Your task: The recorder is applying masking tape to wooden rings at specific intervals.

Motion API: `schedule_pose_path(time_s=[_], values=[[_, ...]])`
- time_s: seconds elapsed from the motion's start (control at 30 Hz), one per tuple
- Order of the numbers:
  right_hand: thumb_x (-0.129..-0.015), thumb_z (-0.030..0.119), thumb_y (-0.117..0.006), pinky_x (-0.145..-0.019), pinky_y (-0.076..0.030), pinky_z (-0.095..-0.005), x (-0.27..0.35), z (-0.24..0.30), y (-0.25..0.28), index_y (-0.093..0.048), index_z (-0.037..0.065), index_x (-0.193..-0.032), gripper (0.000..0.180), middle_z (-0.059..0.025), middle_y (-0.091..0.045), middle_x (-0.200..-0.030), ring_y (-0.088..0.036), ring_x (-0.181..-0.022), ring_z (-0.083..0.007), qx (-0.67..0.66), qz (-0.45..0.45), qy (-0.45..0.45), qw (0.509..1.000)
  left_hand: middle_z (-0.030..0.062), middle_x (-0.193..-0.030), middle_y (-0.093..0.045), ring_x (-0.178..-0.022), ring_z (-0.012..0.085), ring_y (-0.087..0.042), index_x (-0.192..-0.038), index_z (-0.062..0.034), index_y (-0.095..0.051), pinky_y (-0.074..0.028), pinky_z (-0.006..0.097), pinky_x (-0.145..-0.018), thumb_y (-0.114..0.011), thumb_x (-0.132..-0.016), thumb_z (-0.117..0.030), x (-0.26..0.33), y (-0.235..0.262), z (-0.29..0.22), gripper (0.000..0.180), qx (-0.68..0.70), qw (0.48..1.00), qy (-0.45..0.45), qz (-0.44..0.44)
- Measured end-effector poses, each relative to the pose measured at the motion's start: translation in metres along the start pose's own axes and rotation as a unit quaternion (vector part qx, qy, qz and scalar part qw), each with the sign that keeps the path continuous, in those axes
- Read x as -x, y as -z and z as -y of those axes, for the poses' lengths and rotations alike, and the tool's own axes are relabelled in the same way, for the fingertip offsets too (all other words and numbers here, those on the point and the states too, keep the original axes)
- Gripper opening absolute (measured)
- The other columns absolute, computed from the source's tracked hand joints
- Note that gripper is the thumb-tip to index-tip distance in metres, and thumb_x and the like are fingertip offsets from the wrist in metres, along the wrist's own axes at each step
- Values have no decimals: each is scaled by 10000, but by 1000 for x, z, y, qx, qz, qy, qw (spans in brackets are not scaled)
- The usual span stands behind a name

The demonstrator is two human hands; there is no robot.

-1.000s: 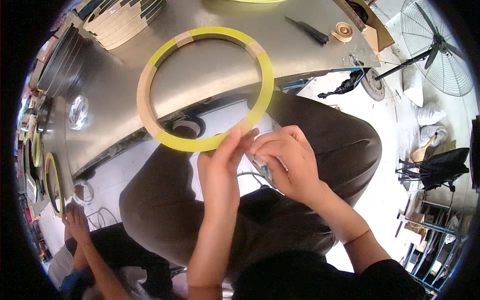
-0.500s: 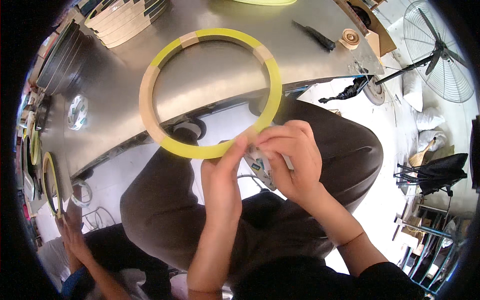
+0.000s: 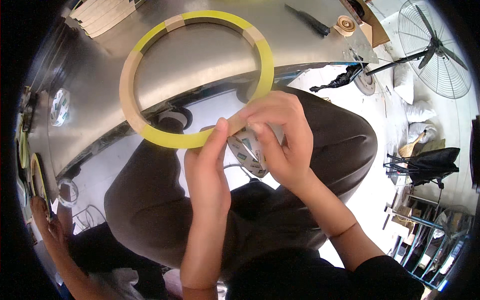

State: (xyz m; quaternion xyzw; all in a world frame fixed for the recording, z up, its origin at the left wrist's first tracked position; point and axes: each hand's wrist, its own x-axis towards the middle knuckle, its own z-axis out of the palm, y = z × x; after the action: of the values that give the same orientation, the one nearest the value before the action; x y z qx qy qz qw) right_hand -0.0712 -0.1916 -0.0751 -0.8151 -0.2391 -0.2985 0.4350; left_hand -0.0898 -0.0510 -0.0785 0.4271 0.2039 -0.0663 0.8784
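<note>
A flat yellow-green hoop [image 3: 265,60] with several tan sections tilts in front of me, its far part over the metal table. At the hoop's near edge, my left hand [image 3: 207,167] is closed on it, thumb on top beside a tan section. My right hand [image 3: 285,132] grips the same edge just to the right, fingers bent over the rim and thumb below. A roll of clear tape [image 3: 247,152] with a printed core hangs under the hoop between my hands. Which fingers bear the roll is hidden.
On the metal table [image 3: 200,57] lie a black knife-like tool [image 3: 307,19], a tan tape roll [image 3: 345,26], another clear tape roll [image 3: 60,107] and stacked hoops [image 3: 102,17]. At lower left, another person's hand [image 3: 47,222] holds a hoop [image 3: 37,172]. A fan [image 3: 434,50] stands right.
The whole view has shifted, so everything sits farther left and higher. My right fingers have gone from a pinch beside the tan section to lying over the rim, and the tape roll shows more.
</note>
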Motion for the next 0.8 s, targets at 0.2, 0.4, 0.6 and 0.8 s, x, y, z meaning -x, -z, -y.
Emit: schedule_pose_path(time_s=[0.2, 0.4, 0.6, 0.8], values=[[-873, 16, -598, -930, -435, -389, -9, 4, 1, -609, 38, -962, 92, -104, -681, -999, -597, -970, -263, -34, 29, -24, 999, 94, -1016, -621, -992, 145, -558, -1060, 48, -621, -410, 301, -933, -666, -933, -234, 0, 0, -1, 313, -6, 1000, 7, 9], [-859, 6, -605, -923, -426, -367, -10, 4, -4, -631, 38, -962, 110, -91, -682, -996, -598, -972, -246, -2, 29, -25, 999, 96, -1017, -617, -1003, 148, -546, -1081, 46, -615, -395, 313, -951, -654, -944, -285, -1, 1, 0, 361, -20, 1000, -6, 20], [-839, -6, -613, -911, -414, -339, -15, 5, -7, -647, 46, -945, 122, -64, -684, -988, -602, -967, -222, 23, 25, -29, 999, 97, -995, -607, -995, 157, -536, -1087, 58, -608, -378, 326, -966, -648, -944, -340, 0, 2, 0, 425, -47, 999, -13, 23], [-841, 34, -619, -909, -382, -319, -19, 6, -5, -666, 65, -937, 111, -45, -685, -984, -612, -960, -205, 54, 59, -36, 996, 105, -1010, -599, -1014, 167, -527, -1104, 61, -602, -371, 331, -974, -636, -945, -377, 1, 3, 1, 468, -59, 997, -21, 36]])
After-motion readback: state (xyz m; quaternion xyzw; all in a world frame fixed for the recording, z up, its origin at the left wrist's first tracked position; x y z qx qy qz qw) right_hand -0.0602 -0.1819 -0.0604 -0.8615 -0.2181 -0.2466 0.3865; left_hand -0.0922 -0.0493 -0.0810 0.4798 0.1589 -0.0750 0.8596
